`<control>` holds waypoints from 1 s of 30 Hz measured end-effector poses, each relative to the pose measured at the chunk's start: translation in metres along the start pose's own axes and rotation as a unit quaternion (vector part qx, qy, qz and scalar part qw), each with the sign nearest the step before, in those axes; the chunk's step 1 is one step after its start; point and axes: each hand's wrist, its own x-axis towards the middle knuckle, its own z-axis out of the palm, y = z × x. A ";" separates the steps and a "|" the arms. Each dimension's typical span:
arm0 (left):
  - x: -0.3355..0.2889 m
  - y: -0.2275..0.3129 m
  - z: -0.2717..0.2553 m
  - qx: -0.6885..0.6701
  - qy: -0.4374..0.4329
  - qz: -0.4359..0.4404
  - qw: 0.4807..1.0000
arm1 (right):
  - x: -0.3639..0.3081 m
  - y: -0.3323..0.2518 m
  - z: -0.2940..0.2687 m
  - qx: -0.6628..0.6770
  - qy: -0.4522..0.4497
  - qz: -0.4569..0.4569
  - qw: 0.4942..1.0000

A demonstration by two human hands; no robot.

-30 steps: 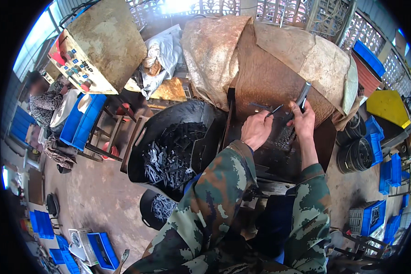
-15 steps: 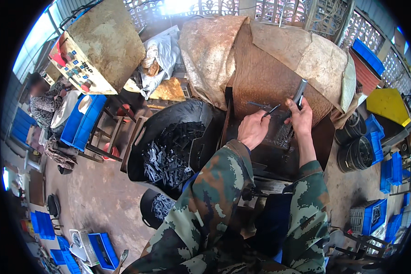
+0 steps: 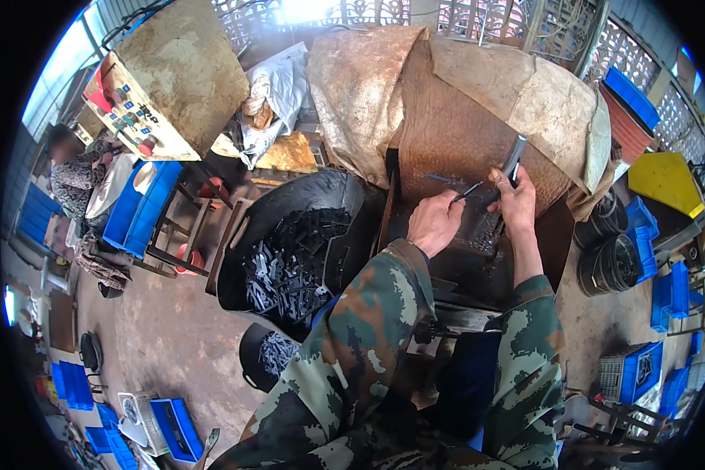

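Note:
My left hand (image 3: 433,224) is closed on a thin dark strip (image 3: 467,191), whose tip points toward my other hand. My right hand (image 3: 517,205) is wrapped round a grey metal bar (image 3: 515,155) that sticks up past the fingers. Both hands hover close together over a rusty, dark metal work surface (image 3: 454,270). On that surface, just beyond my left hand, lies another thin strip (image 3: 440,178). The exact shape of the held strip is partly hidden by my fingers.
Left of the work surface stands a big black tub (image 3: 231,270) of dark metal pieces (image 3: 286,274), with a smaller black bucket (image 3: 251,352) below it. Brown sheeting (image 3: 478,102) drapes behind. A control box (image 3: 188,74) is at far left, near a seated person (image 3: 78,180). Black buckets (image 3: 607,266) stand right.
Both hands stay almost in place. The tip of the dark strip in my left hand has dipped very slightly.

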 end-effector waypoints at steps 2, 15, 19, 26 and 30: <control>0.001 -0.002 -0.002 0.000 0.000 0.003 1.000 | -0.001 -0.002 0.002 -0.001 -0.004 0.005 1.000; 0.002 -0.006 -0.003 -0.008 -0.002 0.008 1.000 | -0.001 -0.003 0.004 -0.003 -0.011 0.004 1.000; 0.002 -0.005 -0.001 -0.007 0.005 0.012 1.000 | 0.000 -0.003 0.002 -0.003 -0.010 0.008 1.000; 0.001 -0.002 -0.003 -0.001 0.003 0.010 1.000 | -0.002 -0.005 0.002 -0.003 -0.014 0.008 1.000; 0.000 -0.002 -0.006 -0.006 0.002 0.003 1.000 | -0.003 -0.007 0.005 0.002 -0.016 0.011 1.000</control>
